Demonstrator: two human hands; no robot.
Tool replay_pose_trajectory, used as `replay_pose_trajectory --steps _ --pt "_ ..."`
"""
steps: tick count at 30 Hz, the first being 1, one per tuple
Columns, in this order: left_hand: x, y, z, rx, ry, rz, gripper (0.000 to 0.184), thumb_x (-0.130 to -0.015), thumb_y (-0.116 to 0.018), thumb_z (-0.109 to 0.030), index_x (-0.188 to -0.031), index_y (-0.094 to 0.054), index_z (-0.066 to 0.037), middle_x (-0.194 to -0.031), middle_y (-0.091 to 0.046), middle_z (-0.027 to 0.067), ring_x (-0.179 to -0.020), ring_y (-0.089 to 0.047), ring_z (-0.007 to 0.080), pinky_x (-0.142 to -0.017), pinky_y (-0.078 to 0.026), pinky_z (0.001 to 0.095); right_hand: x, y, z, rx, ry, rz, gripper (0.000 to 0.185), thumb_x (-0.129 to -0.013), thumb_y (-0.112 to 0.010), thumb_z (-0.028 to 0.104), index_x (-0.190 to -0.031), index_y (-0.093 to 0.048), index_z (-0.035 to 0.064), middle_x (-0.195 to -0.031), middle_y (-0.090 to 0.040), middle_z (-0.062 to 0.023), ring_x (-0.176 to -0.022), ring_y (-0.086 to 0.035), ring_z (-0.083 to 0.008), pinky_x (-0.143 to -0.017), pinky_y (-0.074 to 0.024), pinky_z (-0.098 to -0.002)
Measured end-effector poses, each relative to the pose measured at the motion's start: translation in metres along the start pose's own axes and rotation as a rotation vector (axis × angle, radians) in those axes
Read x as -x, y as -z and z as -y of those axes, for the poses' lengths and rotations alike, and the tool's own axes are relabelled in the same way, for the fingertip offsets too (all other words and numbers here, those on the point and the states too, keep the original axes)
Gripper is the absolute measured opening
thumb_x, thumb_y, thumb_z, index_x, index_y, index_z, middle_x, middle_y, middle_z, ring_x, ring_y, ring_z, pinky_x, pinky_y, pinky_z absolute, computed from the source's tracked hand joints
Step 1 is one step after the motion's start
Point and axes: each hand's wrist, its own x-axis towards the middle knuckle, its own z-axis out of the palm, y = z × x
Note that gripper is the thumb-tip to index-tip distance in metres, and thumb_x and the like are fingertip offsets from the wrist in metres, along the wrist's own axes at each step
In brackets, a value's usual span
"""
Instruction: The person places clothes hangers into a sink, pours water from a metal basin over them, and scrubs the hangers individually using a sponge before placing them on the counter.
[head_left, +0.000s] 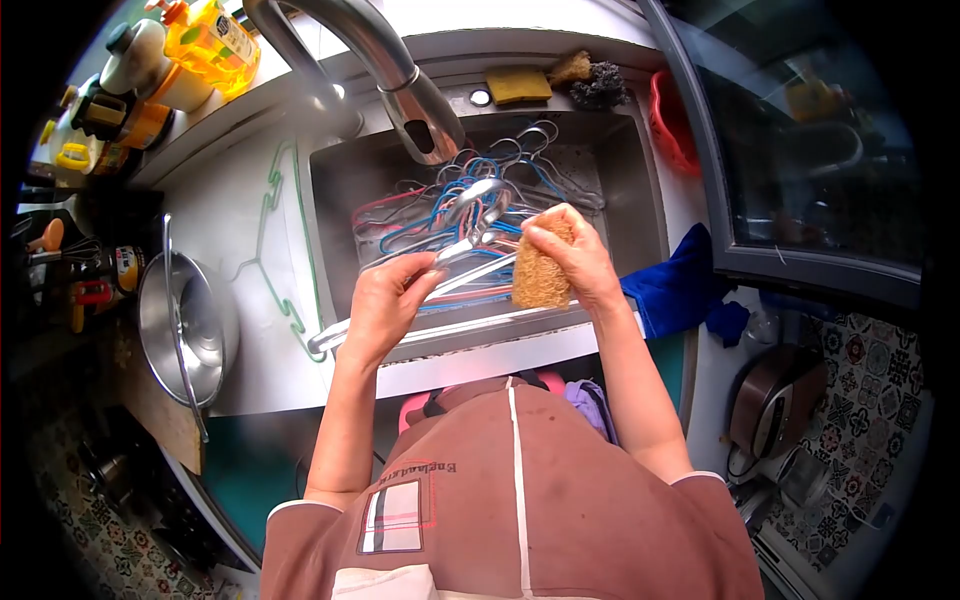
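Observation:
My left hand (385,305) pinches a silver-white clothes hanger (455,250) near the base of its hook, over the front of the sink. Its hook points up and away from me. In my right hand (580,255) is a tan, fibrous scrubbing pad (541,272), gripped by its upper edge beside the hanger. Whether the pad touches the hanger I cannot tell. Beneath both hands, several tangled hangers (430,237) in blue, pink and white fill the steel sink (632,180). A green hanger (306,230) lies on the counter to the left.
A steel faucet (415,100) arches over the sink. Left of it stand a steel bowl (215,300) and several bottles (212,45). Behind the sink lies a yellow sponge (520,86). To the right are a red basin (672,125), blue cloth (680,285) and window frame (715,200).

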Motion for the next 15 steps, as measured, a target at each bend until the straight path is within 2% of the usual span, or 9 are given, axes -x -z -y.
replay_pose_trajectory --steps 3,6,7,10,11,15 --pt "0.001 0.003 -0.001 0.039 0.043 0.044 0.015 -0.079 -0.065 -0.008 -0.091 -0.066 0.001 -0.068 -0.059 0.0012 -0.062 -0.049 0.0053 -0.055 -0.040 0.0194 0.003 0.006 0.002 -0.312 -0.044 0.017 0.021 -0.081 -0.061 0.017 -0.095 -0.055 0.0027 -0.104 -0.058 -0.0091 -0.094 -0.055 -0.0153 -0.083 -0.0447 -0.0287" --pt "0.002 0.003 0.006 0.185 0.106 0.111 0.013 -0.079 -0.065 -0.007 -0.090 -0.067 0.000 -0.072 -0.060 0.0013 -0.065 -0.051 0.0055 -0.057 -0.041 0.0191 0.017 0.006 0.021 -0.338 0.030 0.161 0.022 -0.082 -0.057 0.016 -0.099 -0.056 0.0011 -0.104 -0.058 -0.0105 -0.097 -0.055 -0.0160 -0.087 -0.0428 -0.0301" --pt "0.002 0.002 0.013 0.247 0.111 0.127 0.013 -0.079 -0.065 -0.006 -0.090 -0.067 0.000 -0.074 -0.060 0.0013 -0.066 -0.051 0.0057 -0.058 -0.041 0.0190 0.021 0.006 0.028 -0.273 0.035 0.194 0.021 -0.080 -0.057 0.013 -0.098 -0.058 0.0011 -0.105 -0.058 -0.0109 -0.099 -0.054 -0.0169 -0.090 -0.0406 -0.0306" --pt "0.002 0.003 0.021 0.326 0.133 0.168 0.014 -0.077 -0.067 -0.006 -0.089 -0.067 0.000 -0.077 -0.061 0.0016 -0.069 -0.052 0.0059 -0.060 -0.042 0.0190 0.026 0.002 0.044 0.057 0.243 0.339 0.016 -0.078 -0.058 0.011 -0.092 -0.060 0.0017 -0.106 -0.058 -0.0104 -0.101 -0.053 -0.0175 -0.090 -0.0398 -0.0307" --pt "0.002 0.002 0.022 0.337 0.124 0.172 0.014 -0.076 -0.068 -0.008 -0.087 -0.066 0.001 -0.075 -0.061 0.0011 -0.068 -0.051 0.0056 -0.059 -0.041 0.0194 0.029 -0.002 0.052 0.230 0.307 0.313 0.013 -0.077 -0.060 0.009 -0.088 -0.062 0.0030 -0.104 -0.058 -0.0103 -0.101 -0.053 -0.0187 -0.089 -0.0397 -0.0315" --pt "-0.001 0.000 0.021 0.334 0.072 0.171 0.014 -0.075 -0.070 -0.009 -0.083 -0.065 0.002 -0.071 -0.060 0.0015 -0.065 -0.050 0.0057 -0.058 -0.041 0.0203 0.031 -0.017 0.066 0.530 0.486 0.314 0.011 -0.077 -0.062 0.009 -0.087 -0.061 0.0043 -0.099 -0.060 -0.0093 -0.096 -0.056 -0.0214 -0.086 -0.0411 -0.0322"
